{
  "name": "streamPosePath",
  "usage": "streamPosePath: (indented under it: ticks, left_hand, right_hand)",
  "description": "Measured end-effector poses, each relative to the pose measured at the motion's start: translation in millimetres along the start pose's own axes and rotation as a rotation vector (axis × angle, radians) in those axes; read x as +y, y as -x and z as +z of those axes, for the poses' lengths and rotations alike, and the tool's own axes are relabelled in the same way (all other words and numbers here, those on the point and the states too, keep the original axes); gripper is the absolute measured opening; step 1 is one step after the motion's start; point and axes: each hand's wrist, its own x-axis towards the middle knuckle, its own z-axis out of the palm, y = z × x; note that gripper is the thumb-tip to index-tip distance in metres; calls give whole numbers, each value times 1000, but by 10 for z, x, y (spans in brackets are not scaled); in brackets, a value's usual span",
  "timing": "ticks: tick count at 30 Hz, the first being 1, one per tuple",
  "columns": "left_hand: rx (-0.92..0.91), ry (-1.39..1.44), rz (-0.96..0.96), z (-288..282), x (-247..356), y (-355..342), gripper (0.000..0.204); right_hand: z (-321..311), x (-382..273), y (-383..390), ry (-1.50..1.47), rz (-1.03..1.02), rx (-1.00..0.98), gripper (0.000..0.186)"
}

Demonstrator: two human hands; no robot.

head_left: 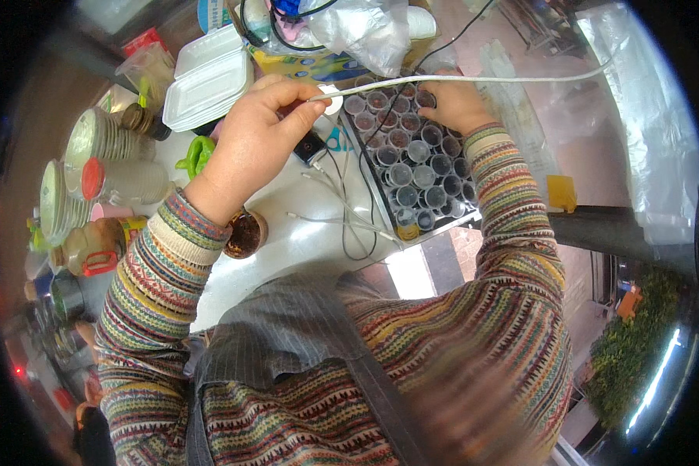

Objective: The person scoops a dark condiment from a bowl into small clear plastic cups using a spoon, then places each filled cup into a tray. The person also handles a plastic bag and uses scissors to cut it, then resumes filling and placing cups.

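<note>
My left hand (258,133) is raised over the white table, thumb and forefinger pinched on the end of a white cable (474,78). That cable stretches across to the far right, passing in front of my right hand (460,105). At the far right corner of a black tray (374,186), my right thumb and fingers close round a small clear plastic cup (425,99); some of its fingertips are hidden. Many similar cups (423,177) stand close together in the tray, several with dark contents. Just past my left fingertips is a white round piece (332,99).
White foam boxes (202,85) and a cardboard box (303,66) stand at the back. Stacked lids (93,144), a red-lidded jar (128,180) and a green item (198,155) are left. A brown-filled cup (245,233) and loose cables (342,221) lie nearer me.
</note>
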Motion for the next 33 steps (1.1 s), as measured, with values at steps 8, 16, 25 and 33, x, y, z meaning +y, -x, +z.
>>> streamPosePath:
  ticks: [8, 16, 25, 33]
  left_hand:
    - [22, -46, 11, 4, -26, -12, 22]
    - [5, -49, 12, 0, -36, -26, 20]
    - [26, -55, 39, -1, -34, -13, 20]
    - [37, -31, 15, 8, -28, -8, 20]
  right_hand:
    - [-9, 247, 35, -118, 23, 198, 40]
    - [-181, 287, 30, -242, 152, 152, 38]
    - [-6, 66, -104, -25, 106, 148, 38]
    - [59, 221, -156, -23, 126, 297, 28]
